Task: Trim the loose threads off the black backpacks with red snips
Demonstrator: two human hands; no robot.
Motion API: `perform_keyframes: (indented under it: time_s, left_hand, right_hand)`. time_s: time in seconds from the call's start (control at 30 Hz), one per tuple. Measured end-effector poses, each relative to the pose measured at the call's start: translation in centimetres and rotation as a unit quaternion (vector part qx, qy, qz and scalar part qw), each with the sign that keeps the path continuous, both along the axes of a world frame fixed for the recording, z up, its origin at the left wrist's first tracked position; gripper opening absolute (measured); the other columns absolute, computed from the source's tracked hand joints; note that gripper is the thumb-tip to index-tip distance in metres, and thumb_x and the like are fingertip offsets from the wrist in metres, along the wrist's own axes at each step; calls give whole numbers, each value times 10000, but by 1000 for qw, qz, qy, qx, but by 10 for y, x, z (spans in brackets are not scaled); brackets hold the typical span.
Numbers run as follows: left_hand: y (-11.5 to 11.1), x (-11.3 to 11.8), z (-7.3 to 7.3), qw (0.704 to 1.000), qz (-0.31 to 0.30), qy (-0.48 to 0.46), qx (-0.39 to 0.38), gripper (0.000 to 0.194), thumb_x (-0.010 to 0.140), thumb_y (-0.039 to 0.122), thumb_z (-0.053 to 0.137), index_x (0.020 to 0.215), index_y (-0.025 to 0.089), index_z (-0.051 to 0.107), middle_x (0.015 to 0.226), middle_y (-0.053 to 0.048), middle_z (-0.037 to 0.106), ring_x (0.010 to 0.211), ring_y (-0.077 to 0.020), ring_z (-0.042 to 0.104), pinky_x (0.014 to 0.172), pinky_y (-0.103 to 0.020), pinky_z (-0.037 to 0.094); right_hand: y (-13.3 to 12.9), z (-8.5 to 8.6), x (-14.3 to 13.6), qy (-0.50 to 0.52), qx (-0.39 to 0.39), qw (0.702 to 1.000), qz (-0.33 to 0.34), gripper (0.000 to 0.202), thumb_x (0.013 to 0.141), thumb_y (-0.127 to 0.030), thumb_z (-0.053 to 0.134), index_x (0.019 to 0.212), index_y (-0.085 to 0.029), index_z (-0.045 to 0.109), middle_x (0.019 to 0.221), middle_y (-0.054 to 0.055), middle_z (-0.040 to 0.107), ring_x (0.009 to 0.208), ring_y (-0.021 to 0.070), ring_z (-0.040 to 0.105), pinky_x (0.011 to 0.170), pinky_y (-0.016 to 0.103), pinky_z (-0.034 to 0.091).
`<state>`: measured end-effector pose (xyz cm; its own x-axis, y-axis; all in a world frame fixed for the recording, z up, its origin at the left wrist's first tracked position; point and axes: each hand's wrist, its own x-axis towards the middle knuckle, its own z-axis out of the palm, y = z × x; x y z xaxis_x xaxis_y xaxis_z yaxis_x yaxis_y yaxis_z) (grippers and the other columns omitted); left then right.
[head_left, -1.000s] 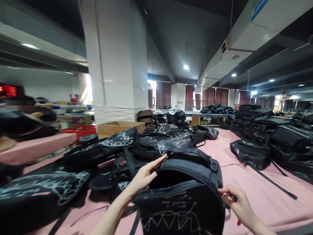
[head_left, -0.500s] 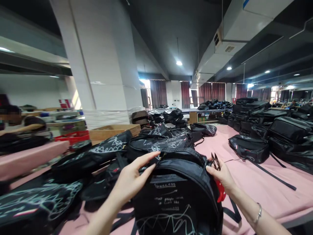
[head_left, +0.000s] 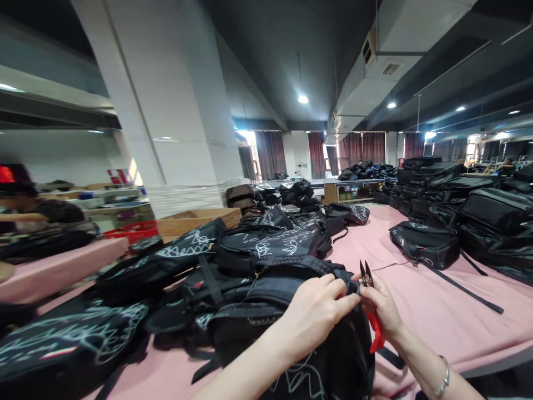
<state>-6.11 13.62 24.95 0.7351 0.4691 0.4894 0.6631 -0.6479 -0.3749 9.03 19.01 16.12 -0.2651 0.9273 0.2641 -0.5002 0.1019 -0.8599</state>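
A black backpack (head_left: 250,328) with white scribbled lines stands upright in front of me on the pink-covered table. Across its top reaches my left hand (head_left: 318,308), fingers curled and pinching the bag's upper right edge; the exact bit between the fingertips is hidden. My right hand (head_left: 381,305) is close beside it, wrapped around red-handled scissors (head_left: 377,330) whose dark blades point up, slightly parted. Its thumb and forefinger meet the same edge of the bag. A carry loop (head_left: 291,261) arches over the backpack's top.
Scribbled black backpacks (head_left: 266,241) lie heaped behind and to the left. One more backpack (head_left: 425,244) with trailing straps lies on the pink cloth (head_left: 441,328) at right, before a tall stack of black bags (head_left: 495,216). A co-worker (head_left: 50,208) sits at far left. A cardboard box (head_left: 195,222) stands by the white pillar.
My left hand has moved right from the top middle of the backpack to its right edge, its fingers closing there. The bag's front top has sagged. My right hand still holds the scissors.
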Motion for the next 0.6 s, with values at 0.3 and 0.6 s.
perform_keyframes:
  time_s: [0.3,0.6]
  left_hand:
    - [2,-11,-22,986,82,-133,53,211,880,161,382,741,164,541,710,-19,536,627,-117,504,564,-213,416]
    - [0,-16,-13,995,28,-93,-28,294,861,127,380,1018,252,596,762,-4,562,640,-99,529,541,-179,395]
  right_hand:
    - [-33,0,12,-208,164,947,-182,282,895,-418,385,1074,-210,450,868,25,574,738,142,541,671,244,424]
    - [-35,-6,17,-304,259,876,-270,142,839,-316,518,923,-203,533,700,-5,575,564,120,524,538,217,398]
